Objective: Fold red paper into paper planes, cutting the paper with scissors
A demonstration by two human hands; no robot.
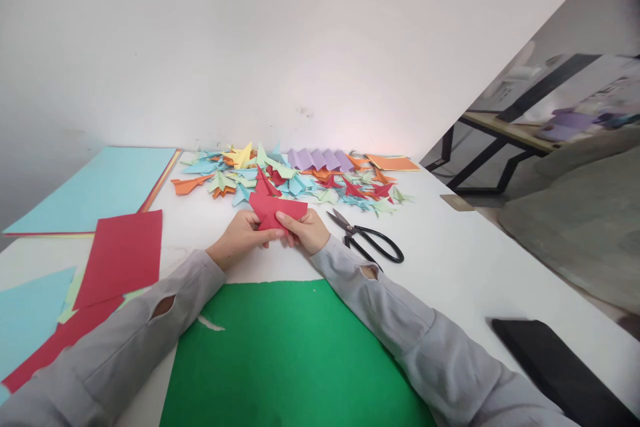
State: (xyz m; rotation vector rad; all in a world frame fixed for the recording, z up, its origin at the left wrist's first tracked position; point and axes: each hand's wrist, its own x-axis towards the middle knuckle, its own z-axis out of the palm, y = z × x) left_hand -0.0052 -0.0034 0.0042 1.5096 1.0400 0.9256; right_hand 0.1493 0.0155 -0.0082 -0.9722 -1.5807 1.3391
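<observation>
A folded piece of red paper (pixel 266 204) is held up between both hands, above the white table near the far edge of a green sheet (pixel 295 353). My left hand (pixel 239 237) grips its left side, thumb pointing right along the lower edge. My right hand (pixel 306 229) pinches the paper from the right, thumb pressed on its front face. The fingers behind the paper are partly hidden. Just beyond the hands lies a pile of small folded paper shapes in several colours, with a pleated purple paper (pixel 320 160) at the back.
Black-handled scissors (pixel 373 239) lie right of my right hand. Red sheets (pixel 123 257) and a large light blue sheet (pixel 100 190) are at left. Orange paper (pixel 395 163) sits at the back right, a black object (pixel 555 360) at the front right. A wall (pixel 280 47) stands behind the table.
</observation>
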